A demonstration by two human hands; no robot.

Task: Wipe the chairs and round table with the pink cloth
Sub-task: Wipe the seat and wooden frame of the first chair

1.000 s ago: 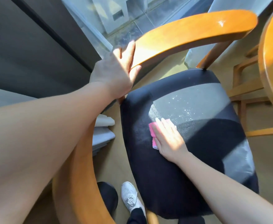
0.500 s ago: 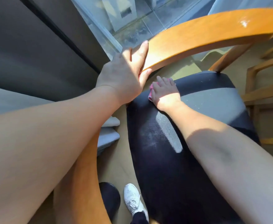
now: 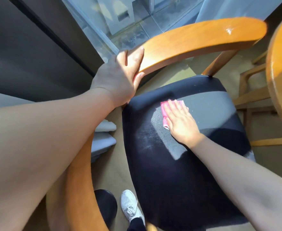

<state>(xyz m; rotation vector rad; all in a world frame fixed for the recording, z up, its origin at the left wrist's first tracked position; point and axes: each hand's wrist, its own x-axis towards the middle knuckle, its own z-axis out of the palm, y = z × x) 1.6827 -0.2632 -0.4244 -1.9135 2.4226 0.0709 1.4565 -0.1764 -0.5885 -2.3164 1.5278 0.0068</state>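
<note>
Background: sunlit glass pane (image 3: 125,19) at the top, dark wall panel (image 3: 28,55) on the left, beige floor (image 3: 270,164) below.
Chair frame: curved wooden rail (image 3: 203,39), orange-brown, arching above the seat from lower left to upper right.
Seat cushion (image 3: 178,172): black upholstery, partly in sun and partly in shadow; pale specks show on the lit patch.
Left hand (image 3: 118,77): I grip the curved wooden rail at its bend, fingers laid over the top, thumb tucked against the near edge.
Right hand (image 3: 182,124): I lay it flat on the pink cloth, fingers straight and close together, palm down.
Pink cloth (image 3: 164,112): folded, lying on the far half of the seat cushion under my fingers; its left and far edges show beyond them.
Round table (image 3: 280,64): wooden edge at the right border, well apart from both hands.
Second chair (image 3: 253,97): pale wooden frame under the round table, only partly visible.
White shoe (image 3: 131,207): on the floor, just left of the seat cushion's near corner.
</note>
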